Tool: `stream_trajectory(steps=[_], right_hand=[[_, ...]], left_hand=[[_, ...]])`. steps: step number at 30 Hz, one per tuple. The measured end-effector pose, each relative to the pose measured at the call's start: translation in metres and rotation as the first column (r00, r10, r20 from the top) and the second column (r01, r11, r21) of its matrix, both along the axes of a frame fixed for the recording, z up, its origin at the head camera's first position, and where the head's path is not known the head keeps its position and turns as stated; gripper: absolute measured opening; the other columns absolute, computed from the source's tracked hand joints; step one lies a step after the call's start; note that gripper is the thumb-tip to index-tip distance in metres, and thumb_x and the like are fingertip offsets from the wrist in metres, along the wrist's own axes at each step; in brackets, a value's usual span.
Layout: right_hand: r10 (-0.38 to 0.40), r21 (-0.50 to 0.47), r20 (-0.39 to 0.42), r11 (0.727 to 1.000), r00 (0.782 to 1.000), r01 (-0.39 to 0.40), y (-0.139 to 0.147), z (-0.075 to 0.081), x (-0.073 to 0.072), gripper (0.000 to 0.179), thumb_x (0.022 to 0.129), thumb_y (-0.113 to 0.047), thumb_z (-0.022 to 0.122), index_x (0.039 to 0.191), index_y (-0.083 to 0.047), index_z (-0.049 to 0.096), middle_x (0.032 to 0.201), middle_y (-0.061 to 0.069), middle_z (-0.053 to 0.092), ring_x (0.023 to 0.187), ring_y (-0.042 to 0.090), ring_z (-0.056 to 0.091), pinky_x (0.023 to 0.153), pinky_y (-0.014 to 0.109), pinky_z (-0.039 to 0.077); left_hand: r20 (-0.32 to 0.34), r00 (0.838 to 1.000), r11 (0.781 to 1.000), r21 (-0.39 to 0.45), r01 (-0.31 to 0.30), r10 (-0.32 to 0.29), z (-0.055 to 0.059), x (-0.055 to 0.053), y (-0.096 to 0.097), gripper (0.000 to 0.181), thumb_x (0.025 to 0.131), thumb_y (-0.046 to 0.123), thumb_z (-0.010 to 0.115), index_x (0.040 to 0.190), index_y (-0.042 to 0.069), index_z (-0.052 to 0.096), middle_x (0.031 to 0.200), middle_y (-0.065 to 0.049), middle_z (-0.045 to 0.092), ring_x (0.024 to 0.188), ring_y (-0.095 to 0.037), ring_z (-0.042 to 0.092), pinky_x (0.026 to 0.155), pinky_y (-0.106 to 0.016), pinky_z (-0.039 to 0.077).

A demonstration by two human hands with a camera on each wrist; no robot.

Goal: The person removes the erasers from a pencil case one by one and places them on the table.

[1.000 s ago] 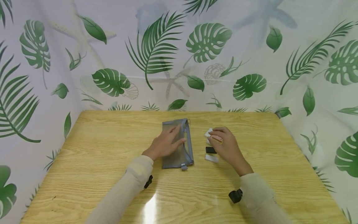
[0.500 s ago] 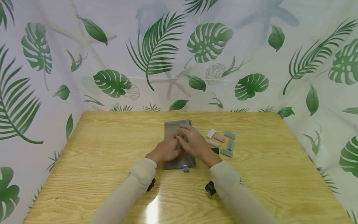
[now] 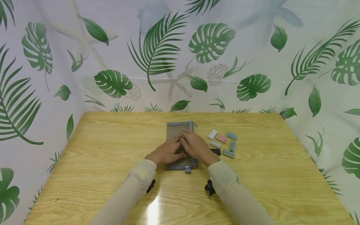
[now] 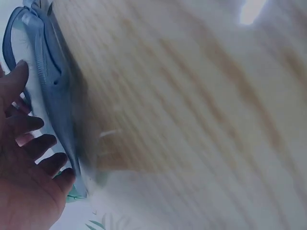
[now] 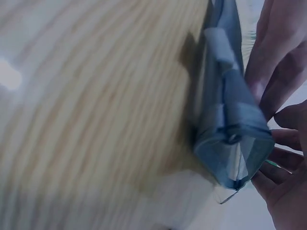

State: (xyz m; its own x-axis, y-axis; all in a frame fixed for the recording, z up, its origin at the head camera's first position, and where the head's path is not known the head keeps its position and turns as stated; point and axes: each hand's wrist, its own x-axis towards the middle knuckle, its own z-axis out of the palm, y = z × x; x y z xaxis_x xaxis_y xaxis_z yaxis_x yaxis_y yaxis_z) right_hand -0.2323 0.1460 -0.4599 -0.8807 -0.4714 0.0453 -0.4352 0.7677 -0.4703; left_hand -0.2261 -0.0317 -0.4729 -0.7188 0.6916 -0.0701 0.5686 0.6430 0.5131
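Observation:
A grey-blue mesh zip pouch (image 3: 173,129) lies on the wooden table in the head view, its mouth on the right side. My left hand (image 3: 166,151) rests over its middle. From the other side, my right hand (image 3: 197,146) reaches over the mouth edge, fingertips meeting those of the left. In the left wrist view the left hand (image 4: 29,177) has loosely bent fingers beside the pouch (image 4: 55,100). The right wrist view shows the pouch's end (image 5: 235,139) gaping and the right hand (image 5: 288,187) low at the right edge. What lies beneath the palms is hidden.
Several small blocks, possibly erasers, lie right of the pouch: a white block (image 3: 212,134), a pink block (image 3: 221,139), a black block (image 3: 216,152) and a blue block (image 3: 232,136) among them. Leaf-printed cloth (image 3: 168,62) stands behind the table (image 3: 112,140).
My right hand has left the small blocks, moved left onto the pouch and met the left hand. Over the last half second both hands have shifted slightly; the left fingers have spread a little.

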Motion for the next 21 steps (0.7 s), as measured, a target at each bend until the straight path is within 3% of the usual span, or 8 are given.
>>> stream_trajectory(steps=[6,13,21], right_hand=[[-0.026,0.042,0.010,0.999,1.000,0.026,0.006,-0.010,-0.002,0.042,0.108,-0.019,0.051,0.141,0.006,0.055,0.150,0.026,0.046,0.139,0.040,0.044,0.113,0.053,0.038],[-0.012,0.114,0.033,0.993,0.999,0.008,0.010,-0.019,0.000,0.055,0.107,-0.026,0.054,0.145,0.013,0.045,0.155,0.031,0.035,0.145,0.042,0.034,0.116,0.053,0.032],[0.036,0.151,0.066,0.988,0.997,-0.046,0.015,-0.021,0.002,0.069,0.105,-0.035,0.057,0.147,0.017,0.037,0.157,0.036,0.026,0.148,0.045,0.024,0.119,0.056,0.025]], left_hand=[[0.048,0.995,0.989,-0.125,-0.079,0.086,0.003,-0.002,-0.002,0.081,0.100,0.049,0.061,0.159,0.003,0.029,0.164,-0.024,0.018,0.152,-0.041,0.016,0.123,-0.051,0.017],[0.110,0.987,0.975,-0.201,-0.097,0.120,0.005,-0.002,-0.003,0.091,0.095,0.053,0.067,0.160,0.002,0.027,0.166,-0.024,0.010,0.154,-0.037,0.010,0.123,-0.050,0.017],[0.063,0.987,0.955,-0.269,-0.124,0.146,0.004,-0.001,-0.001,0.094,0.092,0.060,0.066,0.160,0.006,0.028,0.166,-0.020,0.013,0.154,-0.033,0.012,0.123,-0.046,0.018]])
